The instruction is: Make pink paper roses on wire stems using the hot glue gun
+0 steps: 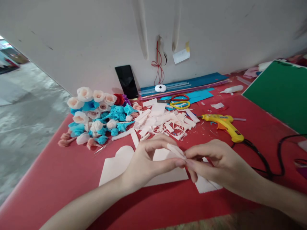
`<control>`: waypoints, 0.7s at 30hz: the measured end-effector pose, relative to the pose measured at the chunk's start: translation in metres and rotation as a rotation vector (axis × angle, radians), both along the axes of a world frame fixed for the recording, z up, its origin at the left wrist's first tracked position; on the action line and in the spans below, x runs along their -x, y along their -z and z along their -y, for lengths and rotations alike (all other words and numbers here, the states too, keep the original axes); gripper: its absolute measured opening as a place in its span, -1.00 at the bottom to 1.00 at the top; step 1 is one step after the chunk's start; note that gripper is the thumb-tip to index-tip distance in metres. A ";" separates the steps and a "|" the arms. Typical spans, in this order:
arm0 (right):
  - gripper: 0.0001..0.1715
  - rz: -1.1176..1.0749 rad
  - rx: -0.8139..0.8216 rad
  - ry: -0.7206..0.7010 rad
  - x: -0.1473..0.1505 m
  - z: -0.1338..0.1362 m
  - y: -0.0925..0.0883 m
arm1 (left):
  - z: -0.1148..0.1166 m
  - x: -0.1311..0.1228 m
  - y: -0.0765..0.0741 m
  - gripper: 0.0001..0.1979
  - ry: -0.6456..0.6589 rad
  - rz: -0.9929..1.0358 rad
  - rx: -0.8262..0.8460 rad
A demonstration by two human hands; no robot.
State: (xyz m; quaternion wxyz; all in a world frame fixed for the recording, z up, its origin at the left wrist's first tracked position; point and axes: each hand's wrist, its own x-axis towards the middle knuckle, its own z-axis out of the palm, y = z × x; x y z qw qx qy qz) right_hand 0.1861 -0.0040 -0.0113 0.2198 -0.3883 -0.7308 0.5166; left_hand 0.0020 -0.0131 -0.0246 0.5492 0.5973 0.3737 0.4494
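Note:
A small pale pink paper piece [176, 150] is pinched between both hands above the red table. My left hand [148, 161] holds its left side between thumb and fingers. At its right end, my right hand [213, 161] grips it with thumb and fingertips, close to my left thumb. Beneath the hands lie a large pale pink paper sheet [109, 167] with a rounded top part and smaller pale pieces [203, 185]. Beyond them is a pile of pale paper strips and scraps [157, 118].
Paper flowers [98, 115] cover the left of the red table [59, 188]. Scissors [179, 103], a yellow glue gun [223, 123] with a black cable, a white bottle [232, 89] and a green board [278, 95] are right. A black phone [126, 81] leans on the wall.

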 end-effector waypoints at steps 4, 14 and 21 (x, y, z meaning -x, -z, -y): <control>-0.65 -0.003 0.146 -0.055 -0.002 -0.003 -0.001 | -0.001 0.003 -0.004 -0.96 0.017 -0.019 -0.025; -0.86 -0.020 -0.251 0.024 0.001 0.001 0.004 | -0.001 0.000 0.002 -0.93 -0.082 -0.010 -0.036; -0.78 0.085 -0.472 -0.015 -0.003 0.002 0.009 | 0.000 -0.001 0.004 -0.96 -0.092 -0.053 -0.095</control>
